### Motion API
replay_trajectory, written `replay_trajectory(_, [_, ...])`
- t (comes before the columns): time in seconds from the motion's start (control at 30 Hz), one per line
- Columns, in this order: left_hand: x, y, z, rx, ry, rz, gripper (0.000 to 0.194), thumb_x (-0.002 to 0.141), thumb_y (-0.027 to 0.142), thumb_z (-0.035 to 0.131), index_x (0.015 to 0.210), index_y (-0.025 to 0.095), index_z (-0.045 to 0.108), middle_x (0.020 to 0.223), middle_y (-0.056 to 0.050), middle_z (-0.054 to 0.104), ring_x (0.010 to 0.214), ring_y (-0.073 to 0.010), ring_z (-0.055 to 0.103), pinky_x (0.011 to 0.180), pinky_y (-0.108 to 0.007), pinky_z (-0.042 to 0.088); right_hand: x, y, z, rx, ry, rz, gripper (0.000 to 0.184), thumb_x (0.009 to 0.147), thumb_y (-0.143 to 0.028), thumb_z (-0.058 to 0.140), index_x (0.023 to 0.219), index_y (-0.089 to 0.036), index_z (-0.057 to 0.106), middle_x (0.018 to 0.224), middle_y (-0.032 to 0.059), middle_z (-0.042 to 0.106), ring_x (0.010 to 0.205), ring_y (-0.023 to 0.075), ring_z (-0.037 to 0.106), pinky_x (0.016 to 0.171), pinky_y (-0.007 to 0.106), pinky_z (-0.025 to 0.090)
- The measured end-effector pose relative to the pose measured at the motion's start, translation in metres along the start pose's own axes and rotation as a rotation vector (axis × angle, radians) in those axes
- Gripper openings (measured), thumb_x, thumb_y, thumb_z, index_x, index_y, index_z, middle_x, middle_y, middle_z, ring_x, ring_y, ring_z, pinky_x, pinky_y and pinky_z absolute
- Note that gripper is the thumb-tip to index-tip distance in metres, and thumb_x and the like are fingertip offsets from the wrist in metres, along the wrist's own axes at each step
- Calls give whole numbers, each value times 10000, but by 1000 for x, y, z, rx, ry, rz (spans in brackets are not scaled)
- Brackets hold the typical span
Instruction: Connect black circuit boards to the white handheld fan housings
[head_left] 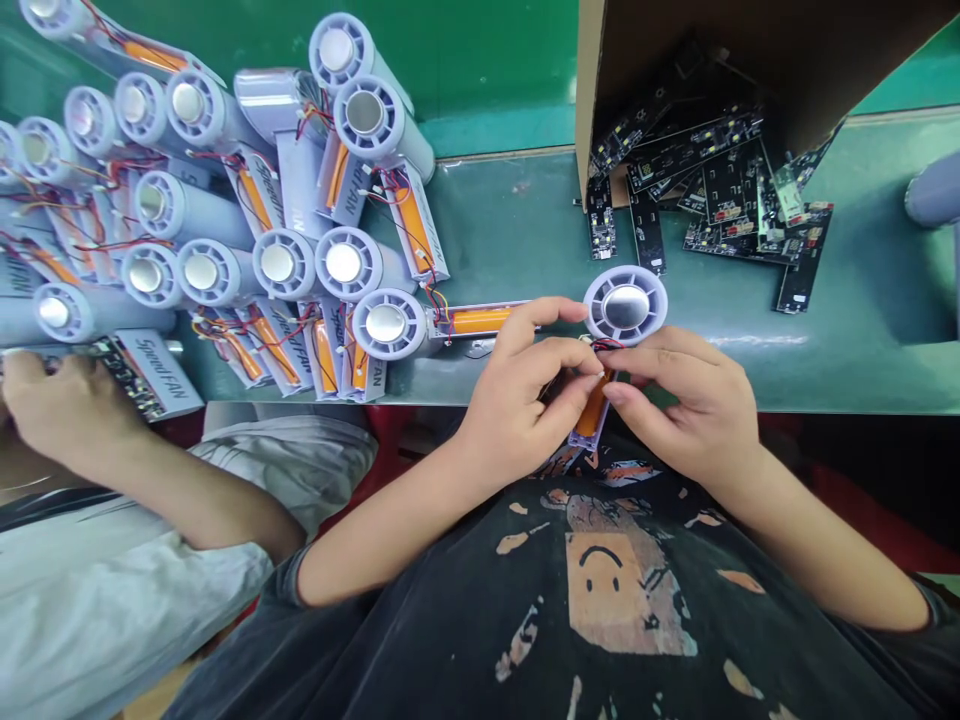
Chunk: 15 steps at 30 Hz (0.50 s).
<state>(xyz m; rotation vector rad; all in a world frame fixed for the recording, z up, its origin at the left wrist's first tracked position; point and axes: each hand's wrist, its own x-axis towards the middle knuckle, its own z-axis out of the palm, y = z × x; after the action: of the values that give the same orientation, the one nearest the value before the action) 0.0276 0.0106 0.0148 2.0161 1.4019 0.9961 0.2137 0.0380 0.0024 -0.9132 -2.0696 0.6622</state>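
Both your left hand (525,390) and right hand (694,400) bunch fingertips by the wires (609,345) of the fan (626,305), partly hiding the orange battery (592,412); I cannot tell what either grips.

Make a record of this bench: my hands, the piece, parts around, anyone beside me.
Left hand: at thin wires, exact grip unclear
Right hand: at the same wires
Piece: fan unit, round end away from you, orange part below
Left side: many similar units, wires exposed
Ahead, right: black circuit boards, in and before an open cardboard box
Neighbour: co-worker's hand at far left, beside a "Speed FAN" casing
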Motion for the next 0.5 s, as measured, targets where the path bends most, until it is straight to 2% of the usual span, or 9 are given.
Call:
replay_trajectory(0.07, [-2,-1,2,-18,2,12,134,873,87,612,917,214,602,1238,-63,581,1202,-208,564,974,-385,539,2,-5,-1,32,-24,60,71,897,-174,627,882,-208,688,798,16,731,726,144,668,667,297,530])
replay_trajectory(0.13, [-4,-2,5,-128,29,-25,211,870,94,615,1022,234,575,1247,-66,570,1152,-201,591,843,-325,589,2,-9,-2,34,-14,101,107,900,-158,616,843,-221,681,761,-7,720,688,133,653,639,286,516])
replay_trajectory(0.17, [-5,-2,6,-218,41,-70,271,872,102,613,1092,246,546,1246,-67,565,1063,-181,630,747,-282,600,2,-10,-3,16,5,102,111,898,-154,616,844,-225,682,772,-6,724,683,133,648,629,286,508])
replay_trajectory(0.27, [-6,-1,8,-460,12,-226,300,900,117,578,1155,253,497,1213,-54,551,691,-72,651,533,-197,558,3,-12,-6,-148,97,-4,96,886,-149,635,884,-221,699,798,15,732,666,150,620,616,313,477])
replay_trajectory(0.33, [-6,1,7,-498,-24,-267,210,916,117,559,1088,236,533,1176,-41,553,581,-35,624,483,-180,536,4,-11,-7,-292,138,-97,83,874,-153,655,898,-210,710,767,19,723,638,157,586,613,330,446])
replay_trajectory(0.43, [-5,2,4,-445,-15,-237,187,915,115,565,1064,226,581,1137,-38,579,601,-49,640,475,-177,534,6,-11,-8,-424,125,-150,67,875,-184,662,903,-208,718,717,5,692,629,153,549,622,331,409])
replay_trajectory(0.5, [-4,1,2,-357,4,-194,193,909,119,573,1070,221,603,1119,-43,607,731,-99,676,537,-202,570,8,-12,-8,-479,91,-156,71,890,-207,646,892,-212,717,676,-5,656,640,152,532,633,328,388])
